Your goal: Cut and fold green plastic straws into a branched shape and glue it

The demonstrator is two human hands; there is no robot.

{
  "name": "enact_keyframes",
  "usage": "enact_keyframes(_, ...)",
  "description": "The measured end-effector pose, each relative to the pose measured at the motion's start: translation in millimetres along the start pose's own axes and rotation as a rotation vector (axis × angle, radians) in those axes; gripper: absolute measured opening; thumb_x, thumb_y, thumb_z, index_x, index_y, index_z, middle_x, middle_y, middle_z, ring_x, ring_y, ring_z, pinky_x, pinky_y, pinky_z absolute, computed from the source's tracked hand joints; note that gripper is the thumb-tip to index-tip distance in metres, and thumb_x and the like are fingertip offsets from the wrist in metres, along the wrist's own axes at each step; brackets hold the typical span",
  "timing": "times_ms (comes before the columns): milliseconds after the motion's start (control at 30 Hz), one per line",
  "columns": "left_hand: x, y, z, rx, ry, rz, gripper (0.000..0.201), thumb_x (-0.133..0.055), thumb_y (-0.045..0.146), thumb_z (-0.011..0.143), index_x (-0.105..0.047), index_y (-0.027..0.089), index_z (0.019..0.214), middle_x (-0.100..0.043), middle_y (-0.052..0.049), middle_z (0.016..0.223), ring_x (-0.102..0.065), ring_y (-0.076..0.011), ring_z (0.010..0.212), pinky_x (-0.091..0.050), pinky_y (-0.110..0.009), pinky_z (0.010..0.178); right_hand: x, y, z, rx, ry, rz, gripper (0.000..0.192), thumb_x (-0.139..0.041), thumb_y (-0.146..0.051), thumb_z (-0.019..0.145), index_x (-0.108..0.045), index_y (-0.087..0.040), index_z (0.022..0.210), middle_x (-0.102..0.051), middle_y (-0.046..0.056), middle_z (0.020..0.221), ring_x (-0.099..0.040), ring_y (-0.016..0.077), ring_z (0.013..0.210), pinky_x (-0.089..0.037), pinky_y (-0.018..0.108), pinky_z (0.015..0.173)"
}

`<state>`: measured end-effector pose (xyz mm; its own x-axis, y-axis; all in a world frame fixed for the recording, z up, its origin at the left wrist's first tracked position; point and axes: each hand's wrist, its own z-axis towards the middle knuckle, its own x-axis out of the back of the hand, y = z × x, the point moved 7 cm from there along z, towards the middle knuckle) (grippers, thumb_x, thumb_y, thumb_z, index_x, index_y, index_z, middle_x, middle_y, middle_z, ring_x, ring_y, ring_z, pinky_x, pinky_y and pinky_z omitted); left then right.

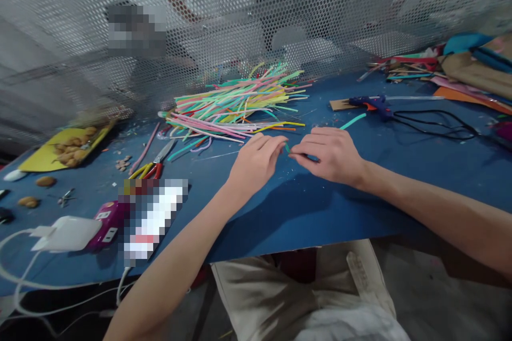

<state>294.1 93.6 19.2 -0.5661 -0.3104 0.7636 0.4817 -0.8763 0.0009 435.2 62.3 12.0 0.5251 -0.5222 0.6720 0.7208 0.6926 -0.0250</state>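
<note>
A short teal fuzzy pipe-cleaner piece (288, 148) is pinched between both hands over the blue table top (304, 208) — only a small stub is seen in the gap between the fingertips, its long axis hard to tell. The left hand (256, 162) is closed in a pinch on one end; the right hand (330, 154) is pinched on the other, fingers curled. Just behind, a loose pile of thin pastel pipe cleaners (236, 101) is fanned out. A blue hot-glue gun (370, 104) is laid flat at right — cord trailing.
</note>
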Motion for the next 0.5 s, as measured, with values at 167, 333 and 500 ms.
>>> enact_keyframes(167,-3.7,3.8,-1.4,-0.162,-0.095,0.125,0.023,-0.043,0.015,0.104,-0.066,0.013,0.105,-0.071,-0.007,0.088,-0.059,-0.0184,0.080,-0.050,-0.032,0.080,16.5,-0.7,1.5,0.083,0.028,-0.205,0.015,-0.062,-0.032,0.098,-0.076,-0.027,0.099,-0.078,-0.001,0.089,-0.054,0.0188,0.080,-0.033,0.038,0.071)
enact_keyframes(333,-4.6,15.0,-3.2,-0.299,-0.104,0.180,0.015,-0.051,0.021,0.103,-0.064,0.014,0.098,-0.068,-0.005,0.083,-0.057,-0.0179,0.078,-0.049,-0.031,0.077,23.1,10.7,3.1,-0.004,0.050,-0.072,0.012,-0.067,-0.035,0.095,-0.078,-0.030,0.099,-0.079,-0.002,0.093,-0.053,0.0197,0.081,-0.034,0.039,0.073)
enact_keyframes(500,-4.9,24.8,-6.4,-0.413,-0.099,0.145,0.011,-0.053,0.020,0.103,-0.062,0.015,0.098,-0.070,-0.004,0.085,-0.058,-0.0159,0.076,-0.049,-0.031,0.077,13.1,30.3,6.2,-0.196,0.007,0.290,0.014,-0.072,-0.039,0.092,-0.080,-0.028,0.090,-0.079,-0.001,0.087,-0.058,0.0178,0.077,-0.040,0.037,0.079)
